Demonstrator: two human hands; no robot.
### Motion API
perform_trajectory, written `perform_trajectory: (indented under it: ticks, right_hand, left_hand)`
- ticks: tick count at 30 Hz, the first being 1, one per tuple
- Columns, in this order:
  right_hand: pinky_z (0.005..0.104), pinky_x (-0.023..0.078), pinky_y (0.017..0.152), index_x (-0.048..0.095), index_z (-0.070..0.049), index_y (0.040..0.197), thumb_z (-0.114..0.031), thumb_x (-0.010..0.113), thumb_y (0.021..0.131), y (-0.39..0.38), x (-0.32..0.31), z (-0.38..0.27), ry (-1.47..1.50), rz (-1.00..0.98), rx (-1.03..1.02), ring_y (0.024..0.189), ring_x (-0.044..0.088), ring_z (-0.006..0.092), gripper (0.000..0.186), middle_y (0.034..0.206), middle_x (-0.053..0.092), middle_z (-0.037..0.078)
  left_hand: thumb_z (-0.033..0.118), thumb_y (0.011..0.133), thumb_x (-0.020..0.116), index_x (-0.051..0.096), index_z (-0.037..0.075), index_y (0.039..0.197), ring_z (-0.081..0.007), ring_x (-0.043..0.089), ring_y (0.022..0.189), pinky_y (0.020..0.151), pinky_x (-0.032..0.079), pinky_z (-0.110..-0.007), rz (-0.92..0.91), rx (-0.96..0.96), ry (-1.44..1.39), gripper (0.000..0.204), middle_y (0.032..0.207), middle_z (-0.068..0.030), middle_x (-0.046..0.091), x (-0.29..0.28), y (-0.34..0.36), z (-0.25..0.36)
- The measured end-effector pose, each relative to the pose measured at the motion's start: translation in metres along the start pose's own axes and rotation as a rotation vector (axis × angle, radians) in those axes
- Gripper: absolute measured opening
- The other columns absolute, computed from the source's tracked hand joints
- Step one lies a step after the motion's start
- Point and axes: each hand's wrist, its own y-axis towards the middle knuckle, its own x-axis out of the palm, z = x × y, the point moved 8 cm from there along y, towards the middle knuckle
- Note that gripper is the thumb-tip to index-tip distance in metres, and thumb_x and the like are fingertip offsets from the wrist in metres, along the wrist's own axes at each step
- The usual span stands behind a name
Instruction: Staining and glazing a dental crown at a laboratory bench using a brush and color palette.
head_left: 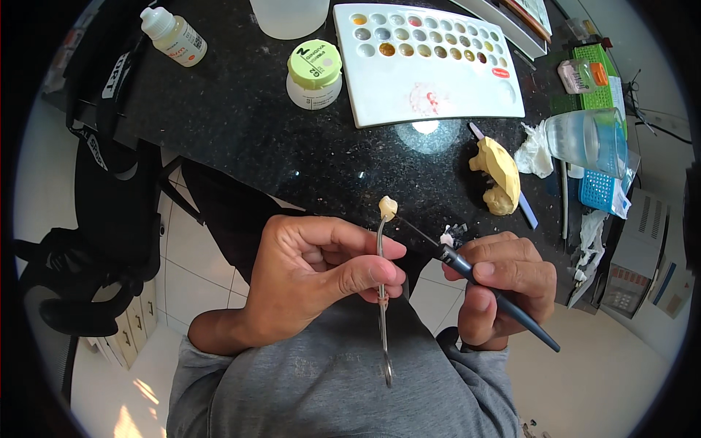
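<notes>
My left hand (299, 285) is closed on slim metal forceps (382, 328), whose bent tip grips a small cream tooth-shaped crown (388, 206). In my right hand (511, 277) is a dark-handled fine brush (526, 321), held between thumb and fingers; its thin tip reaches close to the crown, and whether they touch I cannot tell. Just beyond the right hand, a little white lump (447, 239) sits at the counter's edge. A yellow plaster model (502, 175) rests on the black counter (219, 146), beside a lilac stick (527, 212).
At the back are a white well palette (467, 87), a green-lidded jar (312, 87), a dropper bottle (179, 40) and a translucent container (288, 14). A water glass (584, 142), crumpled tissue (534, 150), green tray (599, 66) and blue basket (595, 191) stand right. A black chair (95, 233) is left.
</notes>
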Motion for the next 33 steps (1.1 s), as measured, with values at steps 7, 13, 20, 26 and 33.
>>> perform_trajectory:
  ticks: [7, 13, 20, 26, 33]
  right_hand:
    - [0.0307, 0.056, 0.060, 0.058, 0.003, 0.094, 0.002, 0.068, 0.068, -0.002, -0.003, 0.001, 0.101, -0.034, -0.015, 0.064, 0.065, 0.0227, 0.027, 0.078, 0.062, 0.013]
    - [0.0230, 0.051, 0.058, 0.058, -0.001, 0.100, -0.008, 0.065, 0.084, -0.005, -0.029, -0.004, -0.112, 0.143, 0.016, 0.066, 0.060, 0.0149, 0.020, 0.082, 0.059, 0.013]
    - [0.0195, 0.051, 0.061, 0.057, 0.007, 0.099, 0.003, 0.061, 0.084, 0.040, -0.075, -0.003, -0.441, 0.254, 0.075, 0.074, 0.065, 0.0142, 0.015, 0.084, 0.064, 0.014]
    - [0.0172, 0.049, 0.060, 0.064, 0.004, 0.091, -0.001, 0.068, 0.081, 0.059, -0.077, 0.030, -0.474, 0.174, 0.170, 0.069, 0.061, 0.0066, 0.012, 0.079, 0.064, 0.005]
    - [0.0168, 0.049, 0.057, 0.064, 0.003, 0.091, -0.002, 0.068, 0.081, 0.060, -0.075, 0.037, -0.500, 0.156, 0.154, 0.068, 0.061, 0.0061, 0.012, 0.078, 0.064, 0.005]
  left_hand:
    - [0.016, 0.083, 0.070, 0.062, -0.010, 0.093, -0.0221, 0.069, 0.065, 0.057, 0.058, -0.027, 0.012, -0.004, 0.012, 0.029, 0.073, -0.0184, 0.067, -0.002, -0.002, 0.002]
    - [0.002, 0.081, 0.069, 0.066, -0.007, 0.098, -0.0147, 0.068, 0.073, 0.064, 0.055, -0.022, -0.031, 0.162, 0.378, 0.020, 0.082, -0.0143, 0.069, -0.009, -0.006, 0.028]
    - [-0.002, 0.069, 0.073, 0.069, -0.003, 0.094, -0.0204, 0.067, 0.066, 0.055, 0.054, -0.025, 0.123, 0.692, 1.226, 0.025, 0.078, -0.0147, 0.069, 0.010, -0.029, 0.081]
    - [-0.002, 0.063, 0.076, 0.070, -0.002, 0.091, -0.0200, 0.066, 0.065, 0.052, 0.053, -0.024, 0.173, 0.798, 1.496, 0.029, 0.074, -0.0115, 0.068, 0.025, -0.030, 0.078]
    - [-0.001, 0.061, 0.076, 0.070, -0.001, 0.088, -0.0175, 0.065, 0.062, 0.048, 0.052, -0.021, 0.191, 0.858, 1.522, 0.028, 0.071, -0.0098, 0.066, 0.023, -0.029, 0.077]
